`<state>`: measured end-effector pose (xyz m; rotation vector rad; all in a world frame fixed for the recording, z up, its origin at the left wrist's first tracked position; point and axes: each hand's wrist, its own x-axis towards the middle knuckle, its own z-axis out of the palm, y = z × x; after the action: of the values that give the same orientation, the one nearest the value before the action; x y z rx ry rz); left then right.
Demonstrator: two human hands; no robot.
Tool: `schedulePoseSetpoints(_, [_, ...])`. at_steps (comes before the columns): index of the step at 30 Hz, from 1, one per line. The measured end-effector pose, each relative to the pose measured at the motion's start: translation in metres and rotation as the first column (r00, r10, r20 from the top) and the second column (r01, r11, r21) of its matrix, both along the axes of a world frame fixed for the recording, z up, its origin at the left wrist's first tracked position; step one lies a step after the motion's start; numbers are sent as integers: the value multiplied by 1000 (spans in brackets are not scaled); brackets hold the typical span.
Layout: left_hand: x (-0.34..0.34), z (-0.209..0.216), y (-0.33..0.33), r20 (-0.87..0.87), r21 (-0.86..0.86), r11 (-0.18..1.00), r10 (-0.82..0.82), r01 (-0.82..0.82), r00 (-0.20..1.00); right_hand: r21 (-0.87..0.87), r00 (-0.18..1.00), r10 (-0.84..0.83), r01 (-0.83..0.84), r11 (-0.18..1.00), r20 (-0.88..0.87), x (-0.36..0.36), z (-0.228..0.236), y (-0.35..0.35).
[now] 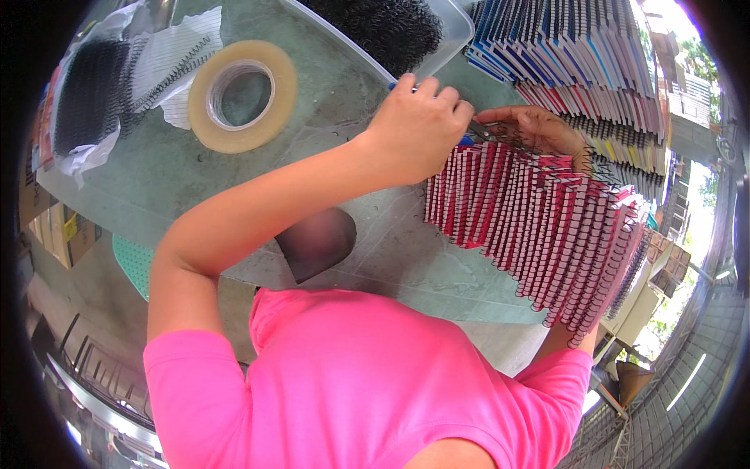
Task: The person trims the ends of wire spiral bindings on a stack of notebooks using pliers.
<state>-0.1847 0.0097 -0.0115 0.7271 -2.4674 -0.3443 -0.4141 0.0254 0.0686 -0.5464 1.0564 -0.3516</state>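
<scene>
My left hand point(422, 129) is closed around a small blue-handled tool point(466, 141) that looks like pliers. Most of it is hidden in the fist, and its dark tip points toward my other hand. My right hand point(543, 129) is just to the right, its fingers curved along the dark wire coil of a spiral notebook point(531, 143). Part of the grip is hidden by the coil. Below both hands lies a long fanned row of red-and-white spiral notebooks point(523, 211), with their coils facing up. My right forearm passes behind this row.
A clear plastic bin point(453, 31) full of black coils stands at the back. More spiral notebooks point(578, 62) are stacked at the far right. A tape roll point(205, 117) and a bundle of black coils point(90, 94) on white wrapping lie left on the grey-green table point(328, 102).
</scene>
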Motion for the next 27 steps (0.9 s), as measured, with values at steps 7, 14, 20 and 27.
schedulePoseSetpoints(7, [-14,-1,0,135,56,995,-88,81,987,-24,997,-1,0,1000,-77,-5,-7,1])
schedulePoseSetpoints(14, [-10,6,2,161,166,985,-69,42,985,14,999,-30,31,999,-23,-5,-6,0])
schedulePoseSetpoints(20, [-16,5,3,52,-85,996,1,4,999,-116,998,-35,41,992,53,-15,-32,2])
schedulePoseSetpoints(27, [-21,10,2,125,-7,996,-92,94,988,-130,996,4,8,991,93,-18,-25,4])
